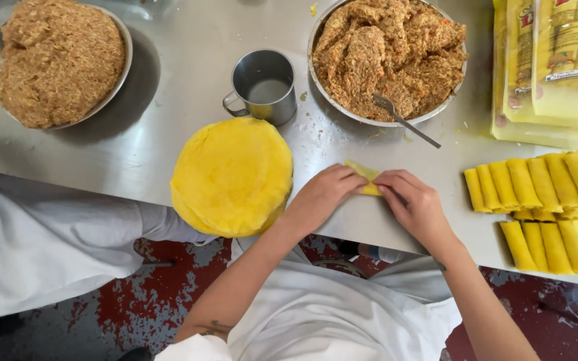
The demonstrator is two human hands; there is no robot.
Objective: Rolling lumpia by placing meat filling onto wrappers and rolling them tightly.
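Observation:
Both my hands are closed over one yellow wrapper (pixel 367 178) on the steel table (pixel 168 60), folding it into a roll. My left hand (pixel 324 195) presses its left end, and my right hand (pixel 415 204) covers its right end. Only a folded corner of the wrapper shows between my fingers. A round stack of yellow wrappers (pixel 233 176) lies just left of my left hand. Ahead of my hands a steel bowl of brown minced filling (pixel 388 55) holds a fork (pixel 403 119).
Several finished yellow rolls (pixel 536 184) lie in rows at the right, with more rolls (pixel 550 246) below them. A steel mug (pixel 264 87) stands behind the stack. A second bowl of filling (pixel 58 60) sits far left. Yellow packets (pixel 550 73) lie at the upper right. A person's white sleeve (pixel 41 241) is at left.

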